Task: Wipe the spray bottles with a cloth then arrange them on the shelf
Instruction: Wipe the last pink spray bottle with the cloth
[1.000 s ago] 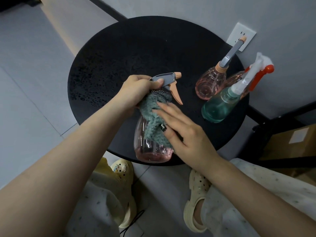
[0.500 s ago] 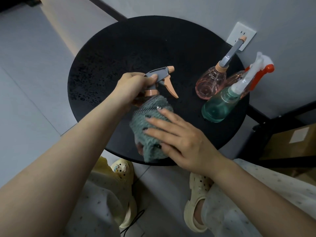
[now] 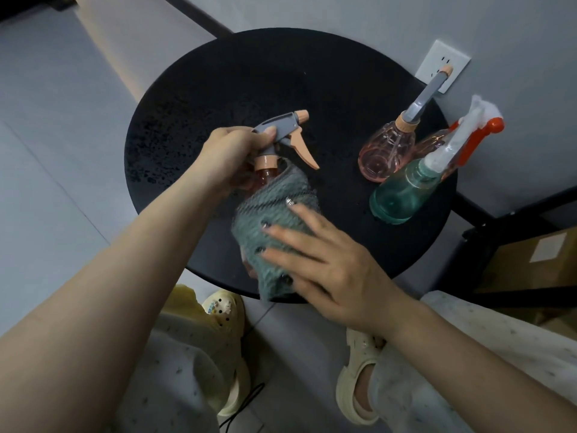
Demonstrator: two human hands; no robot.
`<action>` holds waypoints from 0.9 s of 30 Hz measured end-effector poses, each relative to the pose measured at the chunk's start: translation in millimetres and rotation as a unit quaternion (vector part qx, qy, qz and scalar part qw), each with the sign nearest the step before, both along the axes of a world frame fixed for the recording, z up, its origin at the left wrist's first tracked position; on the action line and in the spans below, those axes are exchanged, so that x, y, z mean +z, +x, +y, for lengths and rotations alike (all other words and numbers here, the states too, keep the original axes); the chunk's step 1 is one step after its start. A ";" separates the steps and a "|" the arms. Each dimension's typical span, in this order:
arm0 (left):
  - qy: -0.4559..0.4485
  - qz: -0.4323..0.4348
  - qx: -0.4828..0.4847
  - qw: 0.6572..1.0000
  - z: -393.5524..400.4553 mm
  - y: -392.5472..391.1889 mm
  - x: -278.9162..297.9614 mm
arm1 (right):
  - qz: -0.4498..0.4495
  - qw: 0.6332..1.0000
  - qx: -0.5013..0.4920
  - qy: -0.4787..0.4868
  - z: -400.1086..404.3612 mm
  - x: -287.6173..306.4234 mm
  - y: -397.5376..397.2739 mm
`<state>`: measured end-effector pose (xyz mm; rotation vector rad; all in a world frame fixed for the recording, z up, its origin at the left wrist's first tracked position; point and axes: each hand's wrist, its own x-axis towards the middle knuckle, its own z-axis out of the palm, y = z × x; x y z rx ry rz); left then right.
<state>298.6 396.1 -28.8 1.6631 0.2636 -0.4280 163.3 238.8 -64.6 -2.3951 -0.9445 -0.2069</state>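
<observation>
From the head view we see our left hand (image 3: 232,157) with fingers clamped on the pink spray bottle's (image 3: 265,175) grey trigger head, above the black tabletop (image 3: 218,89); our right hand (image 3: 324,267) presses the teal cloth (image 3: 271,220) against its body, fingers straight and apart; two other bottles (image 3: 402,189) stand near the tabletop's right edge.

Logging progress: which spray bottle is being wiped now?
The pink bottle with the grey trigger, held by the left hand, cloth over it; the others stand untouched.

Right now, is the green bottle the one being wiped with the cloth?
No, the green bottle stands untouched on the table, while the cloth covers the pink bottle.
</observation>
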 end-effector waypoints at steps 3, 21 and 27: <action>-0.012 -0.001 0.008 1.000 3.7 2.0 4.2 | -0.079 0.992 0.070 -0.068 -0.3 -3.0 -2.4; -0.023 0.002 -0.015 1.000 -1.2 -0.8 3.0 | 0.085 0.989 -0.069 0.098 -1.6 -2.3 1.1; -0.004 -0.004 0.006 1.000 -0.1 0.6 3.3 | -0.040 0.999 0.012 0.003 -0.4 -7.5 -2.7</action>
